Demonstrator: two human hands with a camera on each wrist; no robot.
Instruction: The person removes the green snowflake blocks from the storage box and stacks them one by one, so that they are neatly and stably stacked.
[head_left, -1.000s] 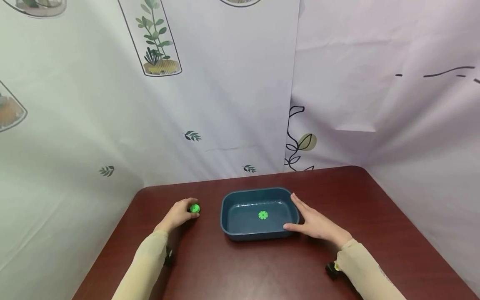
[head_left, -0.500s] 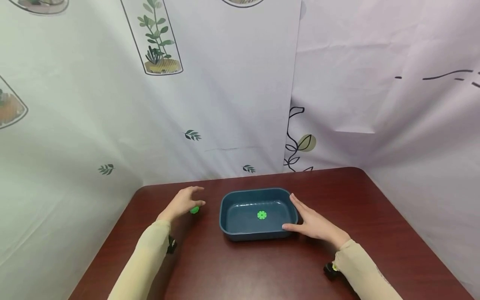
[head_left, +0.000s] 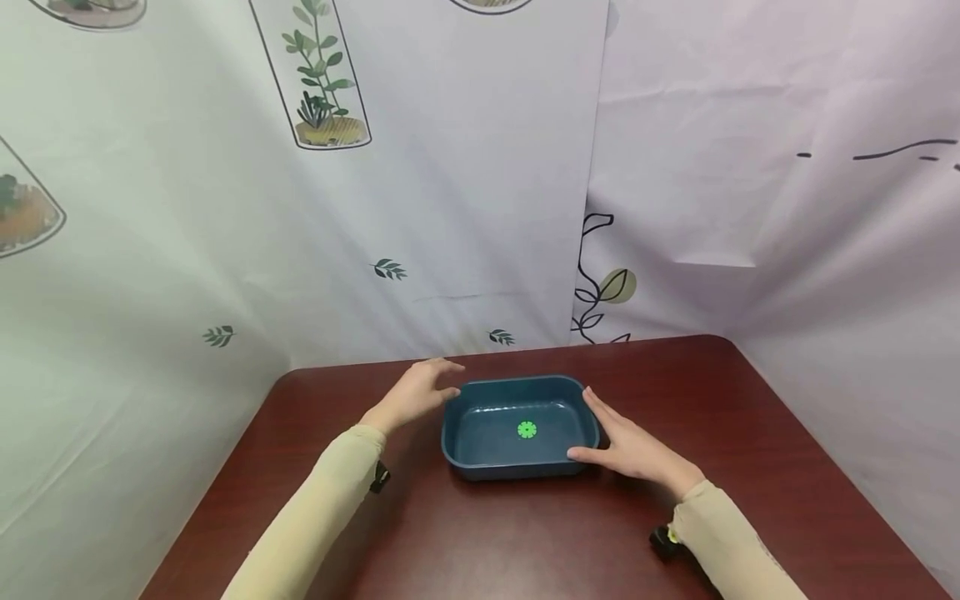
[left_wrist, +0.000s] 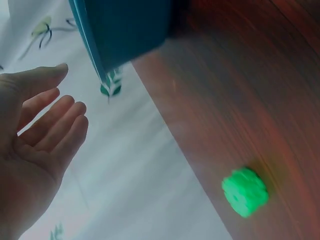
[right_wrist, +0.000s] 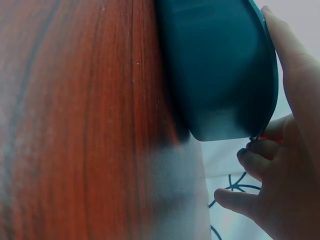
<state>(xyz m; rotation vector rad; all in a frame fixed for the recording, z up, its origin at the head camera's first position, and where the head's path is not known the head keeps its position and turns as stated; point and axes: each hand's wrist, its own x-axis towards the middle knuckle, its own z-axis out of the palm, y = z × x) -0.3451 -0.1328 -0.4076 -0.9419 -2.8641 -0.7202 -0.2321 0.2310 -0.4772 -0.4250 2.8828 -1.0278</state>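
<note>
In the head view a dark teal rectangular tray [head_left: 517,471] sits on the table with a green notched disc [head_left: 527,430] on its floor. My left hand [head_left: 412,396] is raised at the tray's left rim, fingers extended and holding nothing. On the table below that hand, the left wrist view has a green notched piece, thick like a small stack [left_wrist: 245,192]; in the head view the hand and wrist hide it. My right hand [head_left: 633,446] rests spread on the tray's right end, thumb at the near rim and fingers at the far corner.
The dark red wooden table [head_left: 510,542] ends at a white printed cloth [head_left: 465,208] behind and at the sides. A black wrist device [head_left: 664,542] hangs under the right sleeve, another black device [head_left: 380,477] under the left.
My left hand has let go of the green piece on the table, lifted and moved right to the tray's left rim. The right hand and tray have stayed in place.
</note>
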